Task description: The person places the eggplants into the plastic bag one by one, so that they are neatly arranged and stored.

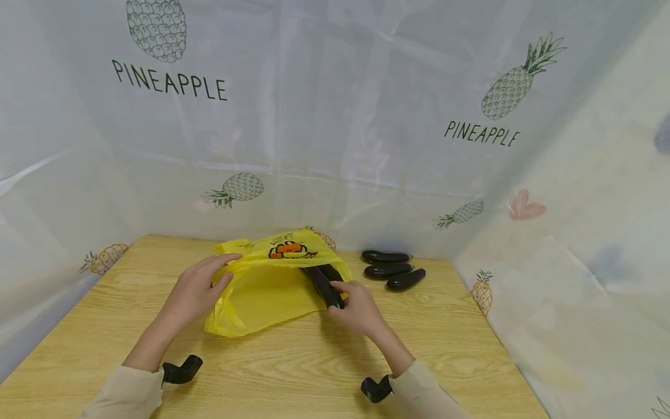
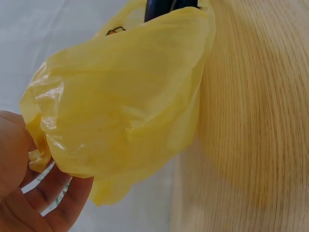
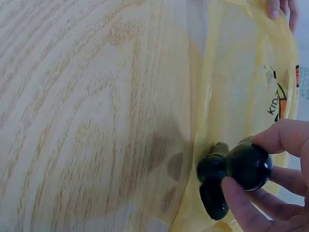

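With right hand (image 1: 358,308), pinching likely firm, slick eggplant (image 3: 248,165) by rounded end; with left hand (image 1: 195,289), gripping flimsy plastic bag (image 1: 277,294) by edge.

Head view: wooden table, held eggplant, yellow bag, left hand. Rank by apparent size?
1. wooden table
2. yellow bag
3. left hand
4. held eggplant (visible part; bag hides its far end)

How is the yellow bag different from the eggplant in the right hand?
The bag is yellow, but the eggplant is nearly black. The bag is bigger than the eggplant. The bag is thin and crinkly, while the eggplant looks plump and smooth. Both have shiny spots, and both are held: the bag by the left hand, the eggplant by the right hand.
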Tool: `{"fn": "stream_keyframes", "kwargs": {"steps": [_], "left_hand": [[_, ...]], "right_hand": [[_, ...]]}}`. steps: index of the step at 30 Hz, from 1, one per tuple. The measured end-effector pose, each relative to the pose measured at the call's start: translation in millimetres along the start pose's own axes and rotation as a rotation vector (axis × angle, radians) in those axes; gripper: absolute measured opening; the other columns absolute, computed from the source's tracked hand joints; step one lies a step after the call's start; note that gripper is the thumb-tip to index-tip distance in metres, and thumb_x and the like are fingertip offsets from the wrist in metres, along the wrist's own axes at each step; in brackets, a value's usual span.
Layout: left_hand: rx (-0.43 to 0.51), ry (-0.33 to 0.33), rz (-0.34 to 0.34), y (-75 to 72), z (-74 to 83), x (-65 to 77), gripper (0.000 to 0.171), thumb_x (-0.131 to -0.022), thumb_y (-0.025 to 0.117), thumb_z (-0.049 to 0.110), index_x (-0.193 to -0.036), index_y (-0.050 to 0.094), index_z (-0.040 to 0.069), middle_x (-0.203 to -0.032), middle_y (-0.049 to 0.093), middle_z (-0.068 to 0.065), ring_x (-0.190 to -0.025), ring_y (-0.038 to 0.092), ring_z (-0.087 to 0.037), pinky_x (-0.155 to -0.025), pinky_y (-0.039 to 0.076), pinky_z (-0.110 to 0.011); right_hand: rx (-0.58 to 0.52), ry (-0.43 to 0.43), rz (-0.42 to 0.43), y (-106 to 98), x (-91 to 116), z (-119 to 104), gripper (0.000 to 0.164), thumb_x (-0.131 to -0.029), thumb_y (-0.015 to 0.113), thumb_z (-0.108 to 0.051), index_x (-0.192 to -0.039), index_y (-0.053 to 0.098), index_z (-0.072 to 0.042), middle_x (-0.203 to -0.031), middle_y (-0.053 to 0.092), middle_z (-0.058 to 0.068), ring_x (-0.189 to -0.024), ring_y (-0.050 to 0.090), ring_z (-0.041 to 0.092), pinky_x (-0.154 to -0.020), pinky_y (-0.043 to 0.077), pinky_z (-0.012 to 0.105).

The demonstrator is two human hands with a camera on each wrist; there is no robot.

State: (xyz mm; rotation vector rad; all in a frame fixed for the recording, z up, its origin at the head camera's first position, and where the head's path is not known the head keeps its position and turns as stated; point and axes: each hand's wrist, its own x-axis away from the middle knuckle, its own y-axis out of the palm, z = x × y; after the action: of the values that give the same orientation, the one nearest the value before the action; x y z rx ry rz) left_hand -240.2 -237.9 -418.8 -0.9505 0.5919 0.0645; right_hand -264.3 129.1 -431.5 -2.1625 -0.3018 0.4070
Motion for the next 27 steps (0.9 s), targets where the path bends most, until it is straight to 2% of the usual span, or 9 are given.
{"fn": "stream_keyframes", "kwargs": {"steps": [7, 14, 17, 27], "left_hand": [[0.007, -0.002, -0.003, -0.6, -0.5, -1.3, 0.047, -0.104, 0.069, 0.007, -0.15, 0.06, 0.012, -0.141, 0.067, -0.018, -0.111, 0.07, -0.04, -0.09, 0.058, -0.061], [-0.008, -0.005, -0.006, -0.6, -1.1, 1.3, 0.046, -0.104, 0.069, 0.008, -0.149, 0.061, 0.012, -0.137, 0.069, -0.019, -0.094, 0.071, -0.032, -0.083, 0.058, -0.057], [-0.01, -0.005, -0.009, -0.6, -1.3, 1.7, 0.046, -0.104, 0.069, 0.009, -0.149, 0.061, 0.012, -0.137, 0.069, -0.019, -0.094, 0.071, -0.032, -0.083, 0.058, -0.057], [0.002, -0.005, -0.003, -0.9, 0.1, 1.1, 0.046, -0.104, 0.069, 0.008, -0.149, 0.061, 0.012, -0.141, 0.067, -0.019, -0.115, 0.069, -0.043, -0.093, 0.056, -0.064]], "right_hand": [[-0.018, -0.001, 0.003, 10, -8, 5, 0.057, -0.092, 0.078, -0.013, -0.146, 0.064, -0.007, -0.128, 0.066, 0.017, -0.082, 0.063, 0.013, -0.068, 0.055, 0.029], [-0.051, 0.007, 0.015, 22, -10, 4, 0.056, -0.091, 0.078, -0.011, -0.146, 0.065, -0.006, -0.129, 0.065, 0.019, -0.082, 0.062, 0.015, -0.067, 0.054, 0.029], [-0.054, 0.003, 0.03, 27, -11, 4, 0.056, -0.09, 0.078, -0.011, -0.145, 0.065, -0.005, -0.128, 0.065, 0.019, -0.079, 0.061, 0.014, -0.065, 0.053, 0.027], [-0.037, -0.003, 0.05, 37, -17, 1, 0.056, -0.089, 0.078, -0.011, -0.144, 0.067, -0.006, -0.116, 0.065, 0.012, -0.068, 0.052, 0.011, -0.059, 0.046, 0.025]]}}
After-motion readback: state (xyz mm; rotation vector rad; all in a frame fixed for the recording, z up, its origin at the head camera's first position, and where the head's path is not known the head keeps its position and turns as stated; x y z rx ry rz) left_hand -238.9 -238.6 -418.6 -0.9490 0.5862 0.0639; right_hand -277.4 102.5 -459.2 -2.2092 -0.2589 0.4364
